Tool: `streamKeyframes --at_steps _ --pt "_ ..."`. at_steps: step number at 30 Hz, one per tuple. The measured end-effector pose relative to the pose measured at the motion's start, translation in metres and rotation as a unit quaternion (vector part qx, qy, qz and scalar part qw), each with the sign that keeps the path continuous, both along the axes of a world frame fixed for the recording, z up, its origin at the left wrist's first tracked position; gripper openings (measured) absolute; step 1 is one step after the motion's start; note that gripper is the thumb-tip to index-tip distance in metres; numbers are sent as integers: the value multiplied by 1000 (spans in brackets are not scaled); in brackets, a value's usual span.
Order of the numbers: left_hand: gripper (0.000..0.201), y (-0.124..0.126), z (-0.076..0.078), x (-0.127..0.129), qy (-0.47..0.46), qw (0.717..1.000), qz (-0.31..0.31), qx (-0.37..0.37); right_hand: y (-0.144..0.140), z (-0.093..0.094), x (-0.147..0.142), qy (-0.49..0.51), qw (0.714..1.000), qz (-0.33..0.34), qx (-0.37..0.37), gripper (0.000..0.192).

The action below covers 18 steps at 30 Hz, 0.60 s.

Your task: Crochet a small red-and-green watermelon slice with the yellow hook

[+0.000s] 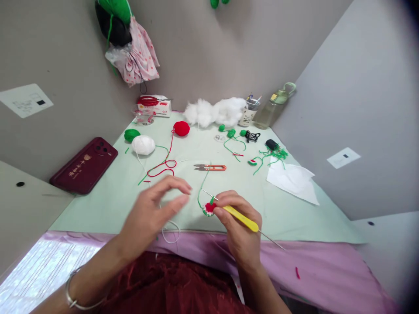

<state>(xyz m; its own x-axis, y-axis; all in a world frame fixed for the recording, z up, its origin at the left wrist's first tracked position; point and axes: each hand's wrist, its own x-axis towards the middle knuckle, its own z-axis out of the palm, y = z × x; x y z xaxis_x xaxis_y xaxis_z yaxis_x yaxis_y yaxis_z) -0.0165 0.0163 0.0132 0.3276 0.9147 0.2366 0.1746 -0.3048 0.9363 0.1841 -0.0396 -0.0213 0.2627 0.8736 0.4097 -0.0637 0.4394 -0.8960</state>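
Pinched in the fingers of my right hand (240, 218) is a crochet hook with a yellow handle (244, 219), its thin metal tip pointing up and left. The same fingers grip a small red, white and green crochet piece (209, 208). A green yarn tail (199, 196) runs from the piece up toward orange-handled thread snips (210, 167) lying on the table. My left hand (157, 209), slightly blurred, hovers to the left of the piece, thumb and forefinger apart with nothing visible between them.
Red (181, 128), white (143, 145) and green yarn balls (132, 135) lie on the left, with loose strands before them. White stuffing (214, 112), a pen cup (248, 112) and a bottle (273, 107) line the back. A phone (83, 165) leans left; white paper (291, 179) lies right.
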Motion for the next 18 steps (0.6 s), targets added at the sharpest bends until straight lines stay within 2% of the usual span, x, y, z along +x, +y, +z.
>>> streamKeyframes --at_steps 2,5,7,14,18 --pt "10 -10 -3 16 -44 991 -79 -101 -1 1 -3 -26 1000 -4 5 16" --pt "13 -16 -11 33 -125 970 -97 -186 -3 1 -2 -66 997 -25 15 19" --pt "16 -15 -16 36 -145 958 -105 -222 -4 -1 -1 -77 996 -41 18 20" --pt "14 -5 -14 31 -131 962 -115 -211 -4 -1 1 -55 998 -5 6 18" --pt "18 0 -11 28 -102 960 -156 -208 -4 1 4 -45 999 23 -14 17"
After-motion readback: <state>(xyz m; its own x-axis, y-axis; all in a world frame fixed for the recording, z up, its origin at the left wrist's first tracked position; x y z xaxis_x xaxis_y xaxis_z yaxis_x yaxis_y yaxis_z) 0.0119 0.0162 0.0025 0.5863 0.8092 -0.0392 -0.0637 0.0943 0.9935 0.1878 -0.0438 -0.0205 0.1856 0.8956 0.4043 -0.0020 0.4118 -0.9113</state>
